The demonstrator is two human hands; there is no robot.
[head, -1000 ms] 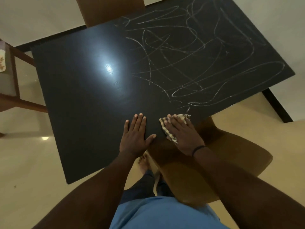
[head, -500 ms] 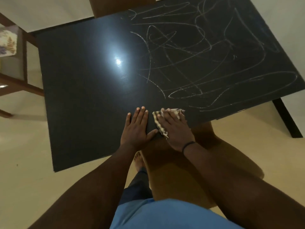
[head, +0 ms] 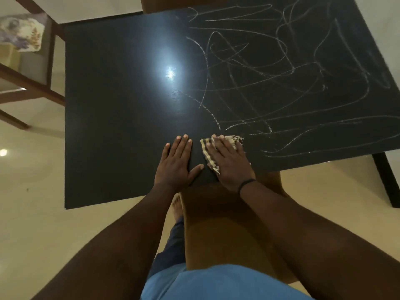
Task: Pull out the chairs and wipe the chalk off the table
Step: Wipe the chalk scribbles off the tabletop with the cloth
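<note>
The cloth (head: 216, 155) is a small striped rag with a frayed fringe at its far right corner, soft and limp by the look of it, so it likely needs a flat palm on top to carry any pressure rather than a pinch at an edge. It lies on the near part of the black table (head: 121, 118), just at the near left fringe of the chalk scribbles (head: 281, 83), which cover the right half of the top from the near edge to the far one. The right hand (head: 229, 163) lies spread on the cloth with fingers straight, pressing it down; the left hand (head: 177, 163) rests flat and spread on bare tabletop just beside it, holding nothing. The glossy top should let the rag slide easily, and the chalk probably lifts with light rubbing. A brown chair (head: 227, 224) stands at the near edge right under the arms, between the person and the table, and may hamper the reach toward the far right scribbles. Another chair back (head: 164, 4) shows at the far edge, and a wooden frame (head: 32, 87) with a patterned cloth (head: 21, 33) on it stands to the far left, apart from the table.
</note>
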